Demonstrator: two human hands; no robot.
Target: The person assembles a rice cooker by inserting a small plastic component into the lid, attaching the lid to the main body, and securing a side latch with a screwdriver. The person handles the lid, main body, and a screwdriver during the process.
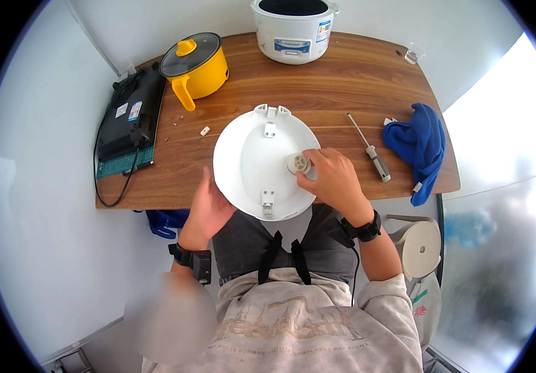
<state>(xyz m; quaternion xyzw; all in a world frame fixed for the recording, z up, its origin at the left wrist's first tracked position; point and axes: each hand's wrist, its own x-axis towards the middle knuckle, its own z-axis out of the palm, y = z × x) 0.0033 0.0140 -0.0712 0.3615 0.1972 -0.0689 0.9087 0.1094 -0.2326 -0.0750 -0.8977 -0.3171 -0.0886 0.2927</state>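
Note:
A white oval rice cooker lid lies with its hollow inside facing up, over the table's near edge. My left hand grips it by the lower left rim; the fingers are hidden beneath. Between the thumb and fingers of my right hand is a small round off-white steam valve with openings in its face. It is over the right half of the lid's inside; whether it touches the lid I cannot tell. Small white brackets sit inside the lid at top and bottom.
Behind stands the white rice cooker body, without its lid. A yellow pot, a black appliance with a cord and a green mat are left. A screwdriver and blue cloth lie right. A small white part rests nearby.

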